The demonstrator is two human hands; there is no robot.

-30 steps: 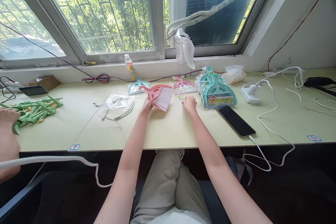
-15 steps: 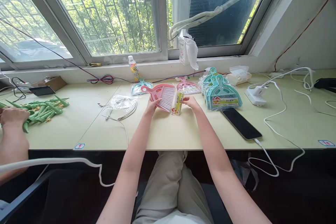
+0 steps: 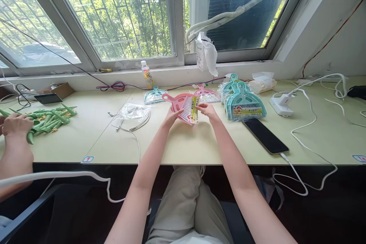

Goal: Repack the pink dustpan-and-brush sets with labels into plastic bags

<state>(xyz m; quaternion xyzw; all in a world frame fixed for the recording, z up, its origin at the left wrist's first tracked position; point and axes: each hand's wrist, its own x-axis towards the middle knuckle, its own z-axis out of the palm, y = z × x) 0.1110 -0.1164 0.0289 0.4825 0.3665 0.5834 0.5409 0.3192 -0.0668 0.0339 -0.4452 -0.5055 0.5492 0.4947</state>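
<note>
My left hand [image 3: 172, 116] is closed on a pink dustpan [image 3: 176, 101], which tilts above the table with its handle to the upper left. White bristles of a small brush [image 3: 187, 107] lie against the pan. At the pan's right edge, my right hand [image 3: 208, 110] pinches a yellow-green printed label card [image 3: 195, 109] in clear film. The card overlaps the ends of the bristles. Behind, another pink dustpan set [image 3: 205, 94] and a teal dustpan set [image 3: 155, 95] lie on the table. Several wrapped teal dustpan sets [image 3: 246, 101] stand stacked to the right.
A black phone [image 3: 265, 136] on a white cable lies right of my arm, near a white power adapter [image 3: 281, 105]. Coiled white cable and clear plastic bags [image 3: 134, 111] lie left. Another person's hand [image 3: 17, 124] touches green cut stalks [image 3: 51, 120]. A bottle [image 3: 147, 74] stands behind.
The label card has moved from beside the dustpan to over the ends of its bristles. My left hand and the dustpan have shifted slightly right; the view has shifted slightly too.
</note>
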